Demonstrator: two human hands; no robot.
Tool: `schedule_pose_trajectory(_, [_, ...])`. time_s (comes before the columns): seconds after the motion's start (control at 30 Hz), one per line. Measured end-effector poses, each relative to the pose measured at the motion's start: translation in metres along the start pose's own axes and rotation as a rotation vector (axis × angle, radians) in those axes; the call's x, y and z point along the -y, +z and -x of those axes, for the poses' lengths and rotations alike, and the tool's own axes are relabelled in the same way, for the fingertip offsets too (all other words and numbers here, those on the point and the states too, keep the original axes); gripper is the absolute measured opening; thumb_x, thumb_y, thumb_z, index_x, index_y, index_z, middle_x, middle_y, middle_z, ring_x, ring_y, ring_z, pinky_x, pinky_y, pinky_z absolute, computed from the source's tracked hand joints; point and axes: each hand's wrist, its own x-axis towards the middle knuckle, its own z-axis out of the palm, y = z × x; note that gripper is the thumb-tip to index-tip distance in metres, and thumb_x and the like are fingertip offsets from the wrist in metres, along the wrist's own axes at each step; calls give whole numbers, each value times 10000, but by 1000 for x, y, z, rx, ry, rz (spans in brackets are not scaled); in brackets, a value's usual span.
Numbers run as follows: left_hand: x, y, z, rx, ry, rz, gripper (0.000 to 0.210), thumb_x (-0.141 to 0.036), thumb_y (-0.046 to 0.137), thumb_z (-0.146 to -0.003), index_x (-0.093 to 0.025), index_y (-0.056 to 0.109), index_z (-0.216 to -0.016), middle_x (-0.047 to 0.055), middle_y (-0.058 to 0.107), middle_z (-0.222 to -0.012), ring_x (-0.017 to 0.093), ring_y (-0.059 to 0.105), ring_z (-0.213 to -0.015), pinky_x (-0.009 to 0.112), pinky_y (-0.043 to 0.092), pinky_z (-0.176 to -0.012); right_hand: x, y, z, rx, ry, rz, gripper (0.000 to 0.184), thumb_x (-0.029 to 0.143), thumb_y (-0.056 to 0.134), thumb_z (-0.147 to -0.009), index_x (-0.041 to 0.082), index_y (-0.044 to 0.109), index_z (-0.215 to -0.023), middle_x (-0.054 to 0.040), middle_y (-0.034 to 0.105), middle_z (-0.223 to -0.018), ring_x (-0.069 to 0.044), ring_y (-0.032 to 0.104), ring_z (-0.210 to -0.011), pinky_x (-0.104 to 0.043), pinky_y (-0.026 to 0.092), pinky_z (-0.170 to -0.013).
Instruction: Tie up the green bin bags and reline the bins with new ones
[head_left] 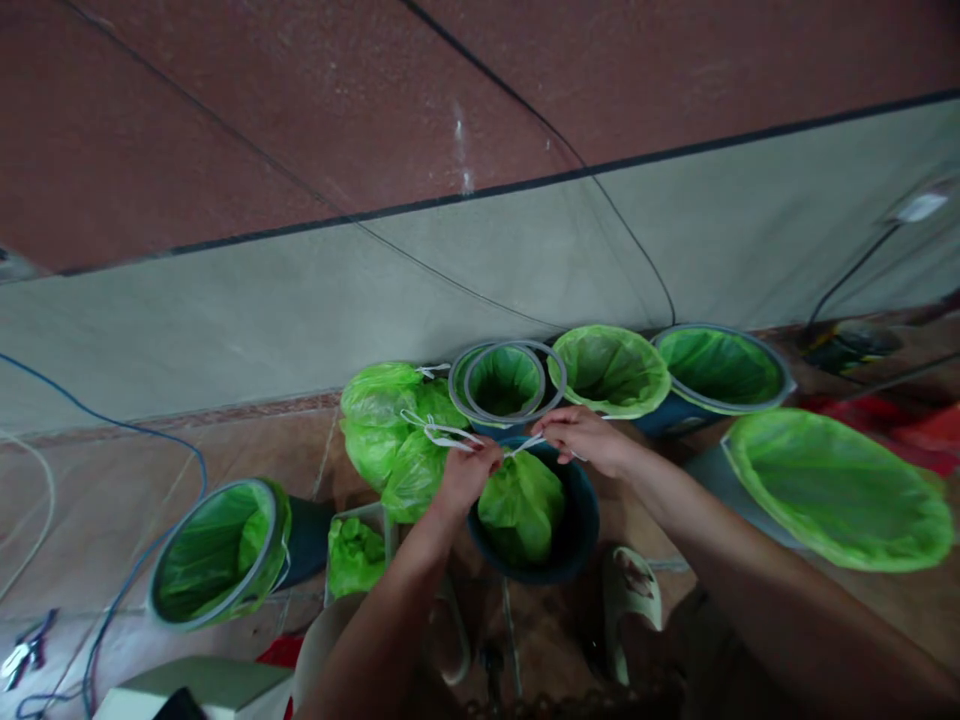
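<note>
My left hand (472,468) and my right hand (581,436) are closed on the white drawstrings (525,444) of a green garbage bag (521,508). The bag's neck is gathered between my hands, and its body sits inside a dark blue trash can (581,540) on the floor in front of me. Beside my left hand lie several filled, tied green bags (382,425), with white strings showing on top. Just beyond my hands stand grey-rimmed bins (504,382), one ring seemingly set within another, lined in green.
More green-lined bins stand along the wall: one (611,370), another (724,368), and a tilted one (836,490) at right. At left, a lined bin (217,550) leans over near a blue cable (199,470). A small bin (358,555) holds green plastic. A white slipper (631,600) is below.
</note>
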Motion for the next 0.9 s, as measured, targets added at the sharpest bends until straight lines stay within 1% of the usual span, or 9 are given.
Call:
schedule_pose_trajectory(0.1, [-9, 11, -3, -15, -194, 410, 217, -272, 485, -819, -207, 512, -614, -21, 562, -606, 94, 451, -485, 253, 395, -499, 10, 2, 7, 111, -78, -60, 227, 319, 673, -699, 154, 712, -851, 48, 493, -553, -78, 433, -511, -221, 428, -501])
schedule_pose_trajectory(0.2, [-14, 17, -3, 11, -236, 583, 225, -308, 528, -805, -201, 496, -609, -6, 618, -681, 79, 443, -478, 251, 387, -487, 18, 2, 12, 214, -148, -67, 267, 364, 726, -699, 147, 713, -853, 12, 600, -670, -80, 489, -570, -224, 443, -545])
schedule_pose_trajectory(0.33, [-18, 15, -2, 51, -151, 565, 118, -307, 628, -733, -197, 597, -765, -23, 596, -662, 93, 495, -550, 246, 433, -559, 23, 4, 15, 296, -243, -38, 281, 396, 733, -731, 142, 713, -849, -14, 655, -744, -99, 546, -647, -224, 458, -590])
schedule_pose_trajectory(0.47, [-20, 11, -1, 198, 19, 465, 238, -326, 708, -701, -163, 658, -868, 2, 653, -750, 110, 545, -640, 236, 436, -603, 24, 8, 14, 351, -333, -6, 295, 418, 730, -761, 143, 711, -866, -2, 646, -732, -87, 513, -611, -212, 427, -556])
schedule_pose_trajectory(0.53, [-20, 12, -1, 220, 69, 413, 249, -390, 700, -753, -153, 655, -815, -1, 636, -709, 96, 517, -591, 228, 416, -573, 24, 10, 14, 316, -384, -61, 352, 454, 701, -798, 148, 700, -971, 4, 637, -751, -75, 488, -577, -208, 405, -529])
schedule_pose_trajectory(0.63, [-19, 15, -1, 156, 79, 375, 288, -445, 662, -816, -167, 598, -775, -33, 561, -630, 78, 477, -511, 220, 396, -523, 22, 12, 12, 171, -400, -171, 472, 535, 572, -883, 182, 629, -1190, -36, 657, -972, -65, 494, -561, -209, 376, -482])
schedule_pose_trajectory(0.73, [-18, 15, -1, 131, 89, 388, 271, -437, 647, -839, -182, 564, -799, -33, 558, -649, 89, 510, -513, 225, 418, -510, 17, 13, 9, 179, -328, 3, 456, 513, 474, -936, 182, 625, -1210, -51, 663, -1007, -82, 528, -569, -215, 364, -469])
schedule_pose_trajectory(0.8, [-19, 14, -1, 119, 71, 413, 245, -419, 657, -830, -189, 574, -837, -28, 578, -662, 103, 534, -524, 231, 439, -502, 13, 13, 6, 217, -339, 228, 387, 443, 460, -947, 159, 681, -1091, -34, 668, -864, -103, 546, -600, -222, 381, -517])
schedule_pose_trajectory(0.9, [-21, 11, -1, 66, -42, 472, 225, -381, 704, -782, -197, 580, -824, -30, 605, -638, 112, 564, -517, 231, 457, -504, 11, 12, 3, 152, -443, 495, 293, 347, 511, -911, 144, 722, -895, -18, 656, -744, -120, 554, -668, -232, 388, -613])
